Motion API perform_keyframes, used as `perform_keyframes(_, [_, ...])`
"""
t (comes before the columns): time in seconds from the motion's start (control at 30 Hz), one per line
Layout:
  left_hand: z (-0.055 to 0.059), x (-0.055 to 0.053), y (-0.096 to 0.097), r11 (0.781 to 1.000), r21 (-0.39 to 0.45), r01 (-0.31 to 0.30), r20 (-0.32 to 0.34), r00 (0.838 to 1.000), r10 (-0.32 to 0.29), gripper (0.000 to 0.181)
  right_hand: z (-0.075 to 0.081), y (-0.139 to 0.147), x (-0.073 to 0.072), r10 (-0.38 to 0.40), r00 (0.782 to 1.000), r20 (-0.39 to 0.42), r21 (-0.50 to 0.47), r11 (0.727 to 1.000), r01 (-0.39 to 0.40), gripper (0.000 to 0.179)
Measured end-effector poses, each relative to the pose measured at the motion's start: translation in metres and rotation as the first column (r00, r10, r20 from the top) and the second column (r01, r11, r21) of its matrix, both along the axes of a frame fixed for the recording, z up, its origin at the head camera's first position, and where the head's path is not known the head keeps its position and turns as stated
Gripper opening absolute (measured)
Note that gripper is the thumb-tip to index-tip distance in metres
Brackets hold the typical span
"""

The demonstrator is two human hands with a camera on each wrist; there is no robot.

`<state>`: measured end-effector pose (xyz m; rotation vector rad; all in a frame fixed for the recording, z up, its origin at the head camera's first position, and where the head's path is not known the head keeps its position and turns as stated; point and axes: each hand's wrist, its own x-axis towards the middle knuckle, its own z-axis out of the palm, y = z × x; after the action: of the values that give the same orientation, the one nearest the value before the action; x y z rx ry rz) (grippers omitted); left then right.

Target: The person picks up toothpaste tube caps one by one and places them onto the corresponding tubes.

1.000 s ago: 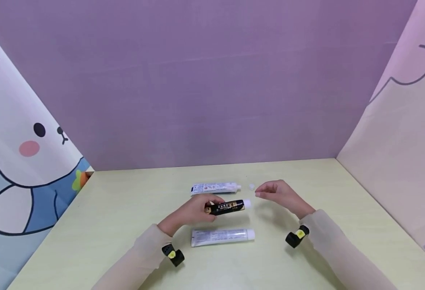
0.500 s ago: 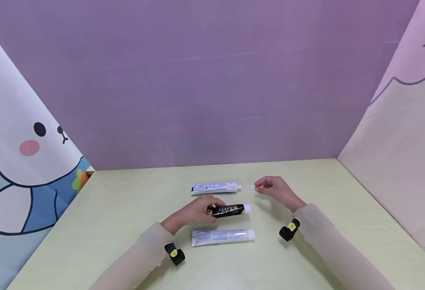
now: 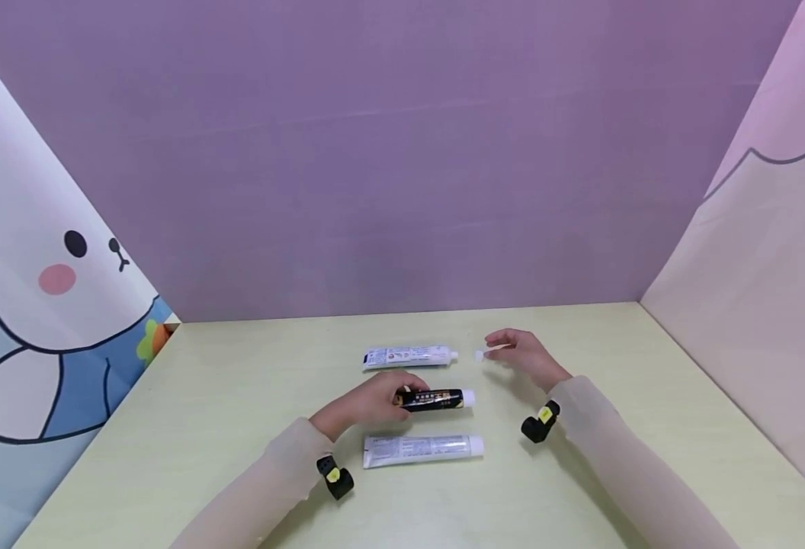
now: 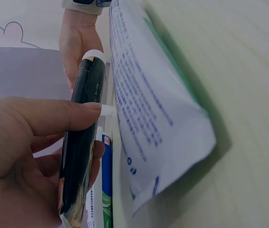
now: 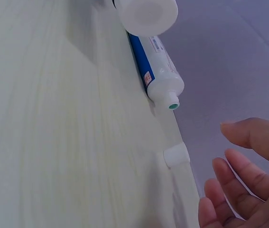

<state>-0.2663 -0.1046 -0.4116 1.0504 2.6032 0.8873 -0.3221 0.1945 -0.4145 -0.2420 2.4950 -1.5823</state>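
My left hand (image 3: 378,398) grips a black toothpaste tube (image 3: 433,399) between thumb and fingers, its white cap end pointing right. The tube is held above the table, between two white toothpaste tubes. To the right, my right hand (image 3: 522,357) has its thumb and fingers spread apart and holds nothing. Close to its fingertips a small white cap (image 5: 177,155) stands on the table. The far toothpaste tube (image 5: 160,71) lies uncapped, its nozzle towards that cap. Nearest to me lies the other toothpaste tube (image 3: 423,450), with its white cap on.
A pale wood-look table (image 3: 238,488) carries everything. Behind it rises a purple backdrop (image 3: 402,168). Printed panels stand at both sides, the left one (image 3: 46,252) showing a cartoon animal. Each wrist wears a small black camera, such as the right camera (image 3: 540,423).
My right hand moved in to the small cap, had its fingertips at it, and now has them spread apart from it. My left hand has lowered the black tube slightly.
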Motion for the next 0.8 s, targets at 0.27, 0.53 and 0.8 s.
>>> perform_keyframes(0.27, [-0.002,-0.001,0.003,1.0,-0.019,-0.024,0.056,0.998,0.025,0.046,-0.007,0.001,-0.004,0.075,0.997,0.03,0.007,0.997,-0.075,0.046])
perform_keyframes(0.53, [-0.004,0.0,0.005,0.999,-0.033,-0.025,0.055,0.998,0.027,0.048,-0.014,0.002,-0.009,0.084,0.996,0.027,0.014,0.996,-0.085,0.045])
perform_keyframes(0.8, [-0.002,0.0,0.005,1.0,-0.008,-0.012,0.092,0.996,0.013,0.046,-0.014,-0.002,-0.017,0.091,0.996,0.017,0.081,0.992,-0.092,0.041])
